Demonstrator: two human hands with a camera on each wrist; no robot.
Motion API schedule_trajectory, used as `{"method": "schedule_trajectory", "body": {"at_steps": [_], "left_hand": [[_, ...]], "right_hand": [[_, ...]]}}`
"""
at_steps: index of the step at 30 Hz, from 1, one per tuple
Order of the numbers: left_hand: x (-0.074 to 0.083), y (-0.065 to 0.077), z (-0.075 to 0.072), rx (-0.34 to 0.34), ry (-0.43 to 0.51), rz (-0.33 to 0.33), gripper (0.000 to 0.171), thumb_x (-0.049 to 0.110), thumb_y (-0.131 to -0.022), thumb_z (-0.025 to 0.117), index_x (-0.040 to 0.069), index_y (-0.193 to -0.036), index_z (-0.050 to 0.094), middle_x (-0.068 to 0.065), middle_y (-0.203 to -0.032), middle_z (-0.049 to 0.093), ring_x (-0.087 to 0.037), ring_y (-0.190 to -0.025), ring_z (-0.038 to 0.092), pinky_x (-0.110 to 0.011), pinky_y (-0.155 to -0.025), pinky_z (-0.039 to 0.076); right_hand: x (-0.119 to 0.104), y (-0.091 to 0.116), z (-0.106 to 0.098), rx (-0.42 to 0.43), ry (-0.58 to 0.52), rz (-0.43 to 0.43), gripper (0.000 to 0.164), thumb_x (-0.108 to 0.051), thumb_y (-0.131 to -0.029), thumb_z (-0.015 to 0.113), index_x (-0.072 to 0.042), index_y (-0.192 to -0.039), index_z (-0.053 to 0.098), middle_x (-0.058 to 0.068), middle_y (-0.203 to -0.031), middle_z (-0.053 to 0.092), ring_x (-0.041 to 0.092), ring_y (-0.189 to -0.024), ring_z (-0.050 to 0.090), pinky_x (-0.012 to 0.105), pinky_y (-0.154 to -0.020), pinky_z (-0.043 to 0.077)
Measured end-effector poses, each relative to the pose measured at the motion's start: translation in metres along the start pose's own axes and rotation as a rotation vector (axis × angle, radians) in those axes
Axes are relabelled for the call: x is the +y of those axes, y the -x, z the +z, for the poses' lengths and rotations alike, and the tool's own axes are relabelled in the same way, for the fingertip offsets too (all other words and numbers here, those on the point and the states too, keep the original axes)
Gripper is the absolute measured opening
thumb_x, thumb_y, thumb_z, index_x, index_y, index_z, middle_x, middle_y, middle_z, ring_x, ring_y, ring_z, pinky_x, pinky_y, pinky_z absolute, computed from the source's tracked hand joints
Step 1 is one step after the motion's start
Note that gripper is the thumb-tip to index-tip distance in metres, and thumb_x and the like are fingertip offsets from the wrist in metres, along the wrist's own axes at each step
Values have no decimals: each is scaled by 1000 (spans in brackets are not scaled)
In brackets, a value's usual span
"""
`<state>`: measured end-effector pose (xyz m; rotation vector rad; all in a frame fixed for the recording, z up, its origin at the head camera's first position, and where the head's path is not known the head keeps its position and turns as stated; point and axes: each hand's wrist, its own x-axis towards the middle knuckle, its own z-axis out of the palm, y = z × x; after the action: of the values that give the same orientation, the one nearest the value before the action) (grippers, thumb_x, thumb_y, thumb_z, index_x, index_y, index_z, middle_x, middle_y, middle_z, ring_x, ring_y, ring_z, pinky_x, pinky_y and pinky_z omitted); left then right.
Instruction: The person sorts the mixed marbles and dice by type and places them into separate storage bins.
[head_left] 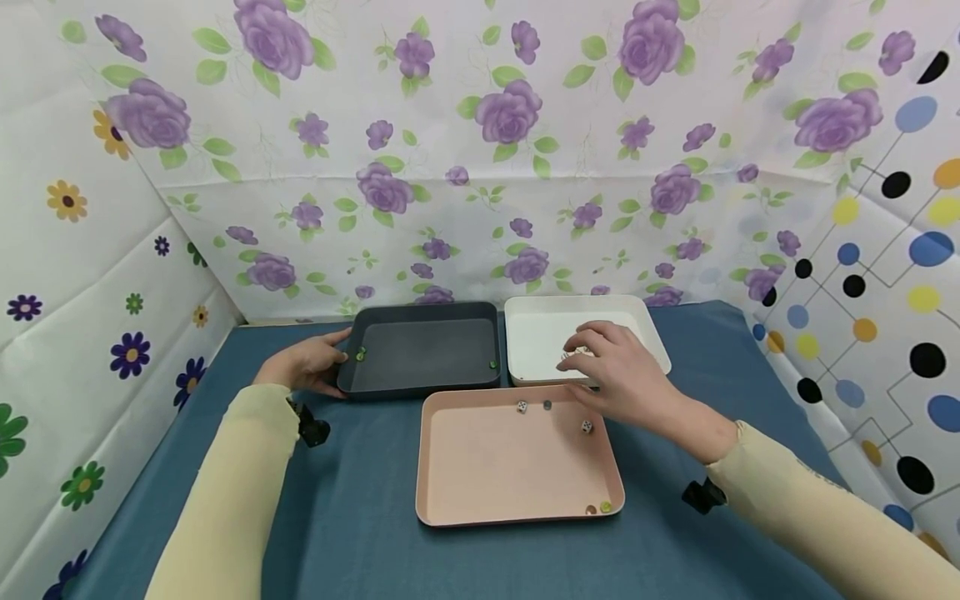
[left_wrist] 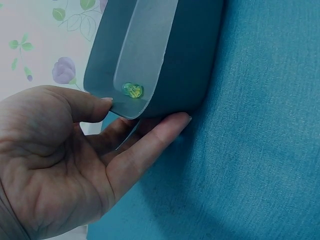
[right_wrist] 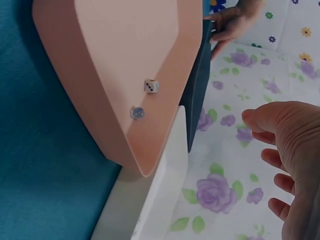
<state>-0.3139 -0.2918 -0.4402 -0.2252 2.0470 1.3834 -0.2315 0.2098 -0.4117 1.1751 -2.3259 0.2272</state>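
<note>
At its left end, my left hand [head_left: 309, 363] grips a dark grey tray [head_left: 427, 346]. In the left wrist view, the thumb lies at the rim and the fingers reach under the corner, beside green glass beads [left_wrist: 132, 90]. My right hand [head_left: 618, 375] hovers over the white tray [head_left: 536, 333], fingers loosely bent, with nothing visible in them. Small white pieces [head_left: 576, 353] there are partly hidden by the fingers. In front stands a pink tray [head_left: 502, 467] holding dice [head_left: 587, 427], a bluish clear bead [right_wrist: 137, 113] and a yellow-green bead [head_left: 606, 507].
A blue cloth [head_left: 360, 517] covers the table. Flowered sheets [head_left: 450, 125] hang behind and at the left, and a dotted sheet [head_left: 862, 333] at the right. The dark and white trays stand side by side behind the pink one. Another green bead [head_left: 492, 364] lies in the dark tray.
</note>
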Motion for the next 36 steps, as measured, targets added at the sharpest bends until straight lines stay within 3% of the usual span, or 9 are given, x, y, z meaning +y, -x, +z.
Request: {"method": "schedule_trajectory", "body": {"at_steps": [16, 26, 32, 36], "left_hand": [[0, 1, 1, -3, -11, 1, 68, 10, -113, 30, 32, -164, -10, -35, -160, 22, -50, -132, 48, -54, -85, 60], [-1, -1, 1, -1, 1, 0, 68, 9, -113, 29, 33, -164, -10, -35, -161, 20, -50, -134, 46, -54, -86, 60], [-2, -2, 1, 0, 9, 3, 68, 10, -113, 29, 33, -164, -9, -35, -161, 20, -50, -135, 45, -54, -86, 59], [-2, -2, 0, 1, 9, 3, 68, 10, -113, 30, 33, -164, -9, -34, -161, 20, -50, -136, 44, -54, -86, 60]], "right_hand": [[3, 30, 13, -51, 12, 85, 16, -24, -82, 87, -18, -94, 79, 11, -114, 65, 35, -118, 52, 57, -97, 46], [-4, 40, 21, -159, 85, 113, 18, -27, -79, 86, -15, -87, 76, 10, -120, 63, 37, -127, 49, 57, -107, 40], [-10, 45, 31, -165, 121, 81, 23, -25, -80, 85, -12, -97, 79, 11, -116, 63, 38, -125, 50, 57, -104, 43], [-12, 48, 37, -157, 156, 66, 21, -23, -80, 83, -8, -94, 78, 14, -117, 62, 41, -127, 50, 58, -103, 45]]}}
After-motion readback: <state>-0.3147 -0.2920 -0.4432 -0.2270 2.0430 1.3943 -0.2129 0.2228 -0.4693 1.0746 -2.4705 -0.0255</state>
